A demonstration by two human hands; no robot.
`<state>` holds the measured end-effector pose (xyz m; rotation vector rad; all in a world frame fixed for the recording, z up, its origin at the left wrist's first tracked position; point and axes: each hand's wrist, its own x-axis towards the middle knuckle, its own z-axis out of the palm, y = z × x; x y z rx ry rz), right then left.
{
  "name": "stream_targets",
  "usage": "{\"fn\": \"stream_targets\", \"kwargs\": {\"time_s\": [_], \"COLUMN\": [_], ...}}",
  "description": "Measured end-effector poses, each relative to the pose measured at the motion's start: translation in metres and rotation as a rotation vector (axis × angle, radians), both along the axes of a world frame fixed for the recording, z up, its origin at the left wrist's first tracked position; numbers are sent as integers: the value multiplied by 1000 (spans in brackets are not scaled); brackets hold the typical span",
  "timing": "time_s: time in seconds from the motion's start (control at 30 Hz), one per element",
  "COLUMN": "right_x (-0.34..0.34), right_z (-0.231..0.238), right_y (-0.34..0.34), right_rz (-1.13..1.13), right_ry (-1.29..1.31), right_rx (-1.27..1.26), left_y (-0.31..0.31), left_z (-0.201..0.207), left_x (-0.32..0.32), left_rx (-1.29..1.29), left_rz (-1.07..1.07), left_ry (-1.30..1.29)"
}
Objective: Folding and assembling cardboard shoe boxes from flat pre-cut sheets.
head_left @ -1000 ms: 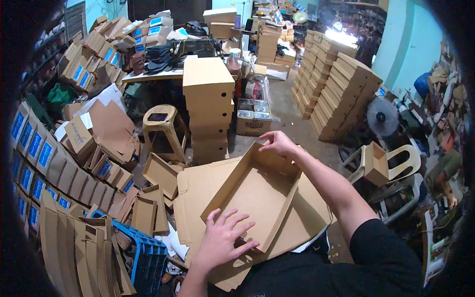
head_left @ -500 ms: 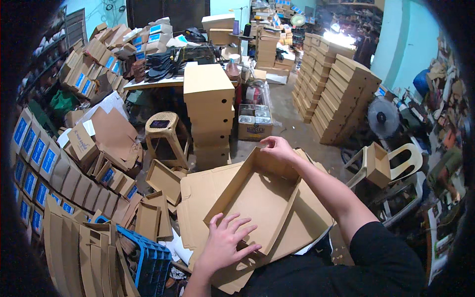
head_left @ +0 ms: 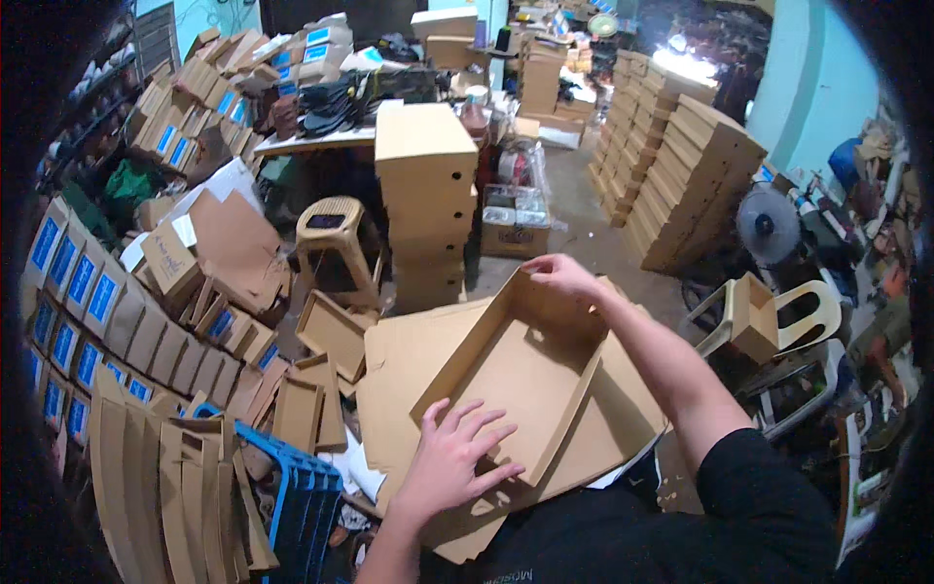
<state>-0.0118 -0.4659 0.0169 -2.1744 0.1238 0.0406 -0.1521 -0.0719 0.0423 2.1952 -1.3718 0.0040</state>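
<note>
Two hands [head_left: 457, 457] on one cardboard tray [head_left: 520, 375]

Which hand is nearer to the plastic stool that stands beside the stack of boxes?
The right. The right hand grips the far wall of the cardboard tray, to the right of the stool; the left hand presses the tray's near end, much farther below it.

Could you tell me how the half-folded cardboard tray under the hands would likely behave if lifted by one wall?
The cardboard tray is thin, open-topped board, so probably light. Its walls look only folded, so it may flex or unfold. The left hand pressing it flat suggests it slides easily.
</note>
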Motion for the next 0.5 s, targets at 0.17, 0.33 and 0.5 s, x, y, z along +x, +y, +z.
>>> {"fn": "stream_targets", "kwargs": {"time_s": [0.17,0.33,0.5], "right_x": [1,-1,-3], "right_z": [-1,4,8], "right_y": [-26,-14,-16], "right_rz": [31,3,-43], "right_ry": [23,51,54], "right_rx": [77,143,89], "left_y": [-7,-3,-5], "left_z": [2,4,6], "left_x": [2,1,0], "left_rx": [-46,-40,-47], "left_rz": [-28,-15,-19], "left_ry": [-18,-5,-12]}}
